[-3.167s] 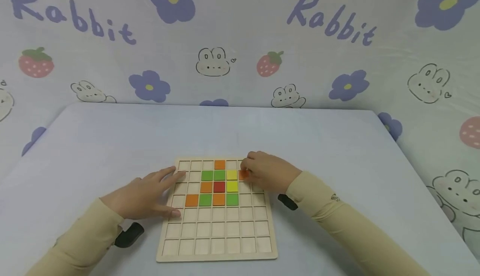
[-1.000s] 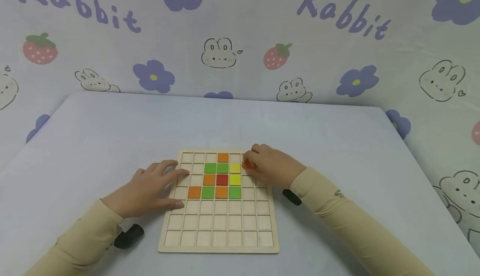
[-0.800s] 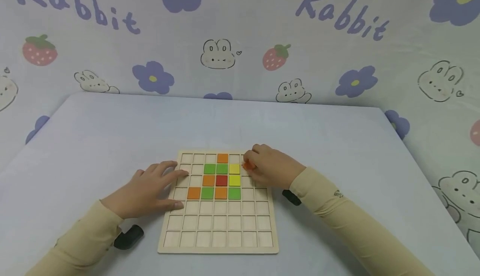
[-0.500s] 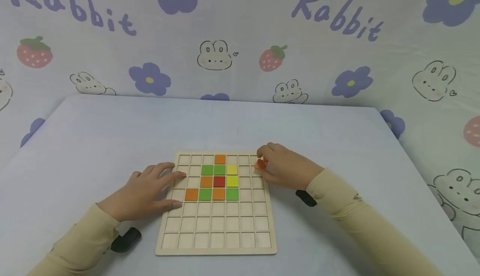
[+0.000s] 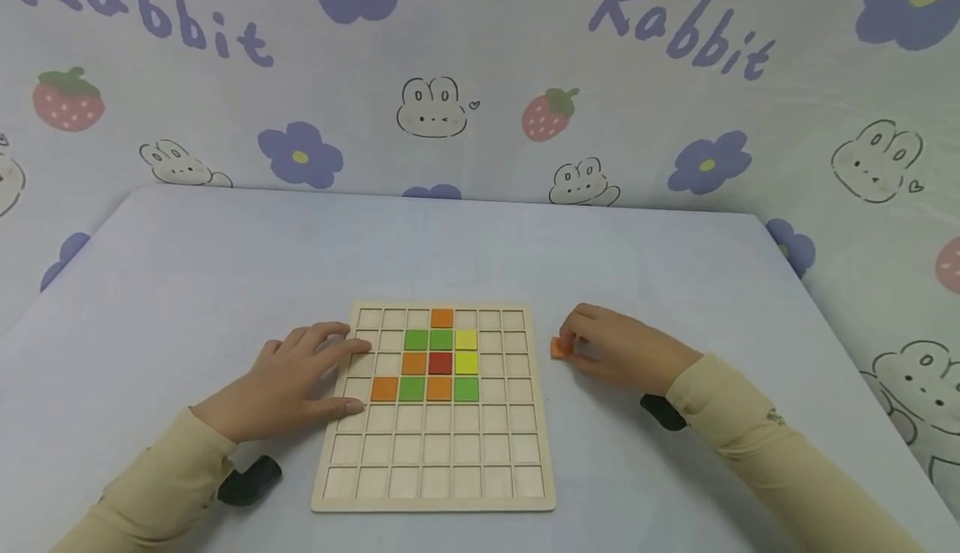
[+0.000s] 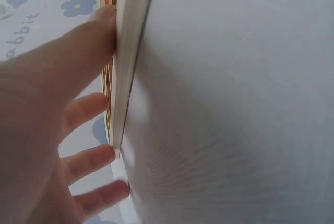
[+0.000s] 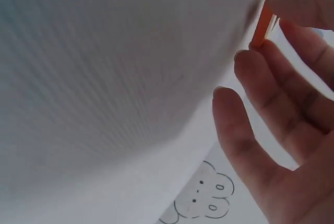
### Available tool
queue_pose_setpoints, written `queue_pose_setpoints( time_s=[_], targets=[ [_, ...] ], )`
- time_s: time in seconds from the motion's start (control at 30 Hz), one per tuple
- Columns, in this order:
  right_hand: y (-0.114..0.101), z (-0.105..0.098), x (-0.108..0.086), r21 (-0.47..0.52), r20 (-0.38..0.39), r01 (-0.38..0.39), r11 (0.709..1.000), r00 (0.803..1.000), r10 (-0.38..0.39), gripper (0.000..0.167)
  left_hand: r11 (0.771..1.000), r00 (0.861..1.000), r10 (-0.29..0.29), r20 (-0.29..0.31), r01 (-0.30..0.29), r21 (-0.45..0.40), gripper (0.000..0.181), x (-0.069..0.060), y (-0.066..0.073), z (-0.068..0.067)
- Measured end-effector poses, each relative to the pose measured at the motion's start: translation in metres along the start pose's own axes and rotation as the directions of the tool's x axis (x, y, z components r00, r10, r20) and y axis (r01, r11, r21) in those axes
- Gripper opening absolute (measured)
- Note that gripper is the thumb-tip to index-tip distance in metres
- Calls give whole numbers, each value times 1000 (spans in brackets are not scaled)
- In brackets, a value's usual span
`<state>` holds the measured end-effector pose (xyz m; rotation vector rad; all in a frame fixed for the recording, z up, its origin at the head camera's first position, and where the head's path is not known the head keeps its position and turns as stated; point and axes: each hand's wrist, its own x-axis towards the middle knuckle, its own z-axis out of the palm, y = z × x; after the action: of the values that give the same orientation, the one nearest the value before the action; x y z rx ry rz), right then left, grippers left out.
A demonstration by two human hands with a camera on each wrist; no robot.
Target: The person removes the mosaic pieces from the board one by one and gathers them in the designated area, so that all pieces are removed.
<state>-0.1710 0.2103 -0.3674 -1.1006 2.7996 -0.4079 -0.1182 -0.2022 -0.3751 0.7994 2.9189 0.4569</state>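
Centrally, low in frame: flat pale wooden board (image 5: 435,505), 7 x 7 square recesses, 11 coloured tiles (image 5: 440,364) seated. Right of centre, right hand (image 5: 630,349) pinches 1 flat orange tile (image 5: 557,349); left hand (image 5: 281,386), fingers spread wide, touches board's left edge.

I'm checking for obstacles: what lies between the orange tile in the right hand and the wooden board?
Only a bare strip of white tabletop separates the orange tile in the right hand from the wooden board; the head view shows it.
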Motion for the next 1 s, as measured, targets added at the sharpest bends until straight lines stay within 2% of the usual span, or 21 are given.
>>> queue_pose_setpoints(
  time_s=[0.2,0.6,0.83,1.0],
  targets=[
    [-1,3,-1,-31,-49,92,995,994,-93,18,999,1000,-5,21,7,-52,69,-1,-6,5],
    [-8,1,3,-114,-125,167,979,975,-181,19,998,997,-38,66,41,-55,73,-2,-8,4],
    [-34,-7,21,-158,-83,167,973,980,-182,17,997,998,-25,60,29,-68,72,-1,-6,2],
    [-49,-7,47,-112,-68,193,975,977,-201,14,998,998,-24,58,27,-65,71,-1,-6,2]
  ],
)
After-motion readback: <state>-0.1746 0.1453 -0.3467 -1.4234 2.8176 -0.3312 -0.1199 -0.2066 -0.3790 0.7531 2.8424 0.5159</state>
